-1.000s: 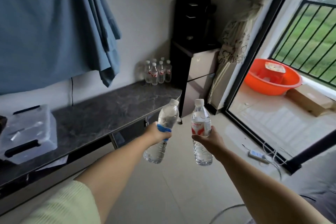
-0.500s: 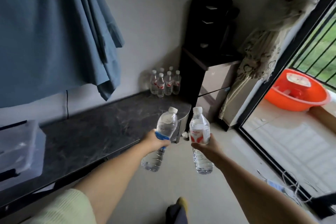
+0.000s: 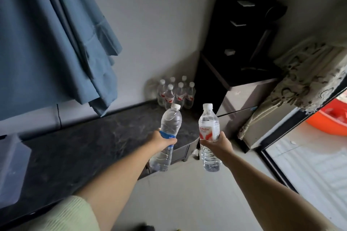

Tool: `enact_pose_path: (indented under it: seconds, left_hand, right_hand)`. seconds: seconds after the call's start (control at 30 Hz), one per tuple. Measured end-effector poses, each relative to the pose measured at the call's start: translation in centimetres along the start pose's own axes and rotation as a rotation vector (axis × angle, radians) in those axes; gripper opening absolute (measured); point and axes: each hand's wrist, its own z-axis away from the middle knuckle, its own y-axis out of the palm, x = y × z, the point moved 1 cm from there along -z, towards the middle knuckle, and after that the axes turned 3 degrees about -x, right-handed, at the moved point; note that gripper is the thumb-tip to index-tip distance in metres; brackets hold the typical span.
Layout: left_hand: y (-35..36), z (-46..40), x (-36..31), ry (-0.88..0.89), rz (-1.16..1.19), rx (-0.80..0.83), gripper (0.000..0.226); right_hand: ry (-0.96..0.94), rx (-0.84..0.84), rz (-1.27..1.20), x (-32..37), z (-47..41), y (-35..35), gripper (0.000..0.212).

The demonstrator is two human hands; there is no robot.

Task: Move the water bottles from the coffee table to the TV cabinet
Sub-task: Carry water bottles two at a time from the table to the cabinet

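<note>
My left hand [image 3: 163,139] grips a blue-labelled water bottle [image 3: 167,135] around its middle, fingers [image 3: 171,140] wrapped over the label, the bottle tilted with its cap leaning right, above the near right end of the dark marble-topped TV cabinet [image 3: 90,144]. My right hand [image 3: 216,144] grasps a red-labelled water bottle [image 3: 209,133] upright, just past the cabinet's right end, over the floor. A cluster of bottles [image 3: 176,93] stands at the cabinet's far right corner against the wall, beside a black stand [image 3: 242,47].

Cluster of bottles [image 3: 176,93] at the cabinet top's [image 3: 90,148] far right corner, against the wall [image 3: 159,24]
</note>
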Motion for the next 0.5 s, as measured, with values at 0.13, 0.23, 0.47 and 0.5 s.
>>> enact_pose_path:
  seconds: [0.13,0.23,0.47,0.5]
  left_hand:
    - [-0.2,-4.4,-0.7,-0.031,0.001,0.028,0.058]
    - [-0.7,-8.9,-1.8,-0.040,-0.007,0.045,0.052]
    - [-1.8,-19.4,-4.4,-0.044,-0.103,0.060,0.077]
    - [-1.6,-20.9,-4.4,-0.043,-0.118,0.058,0.076]
  right_hand:
    - [0.042,0.026,0.035,0.8,-4.0,1.9,0.055]
    - [0.058,0.037,0.041,2.0,-7.7,3.5,0.054]
    - [0.142,-0.013,0.021,5.2,-15.7,6.0,0.059]
    - [0.160,-0.023,0.005,5.5,-16.7,6.4,0.059]
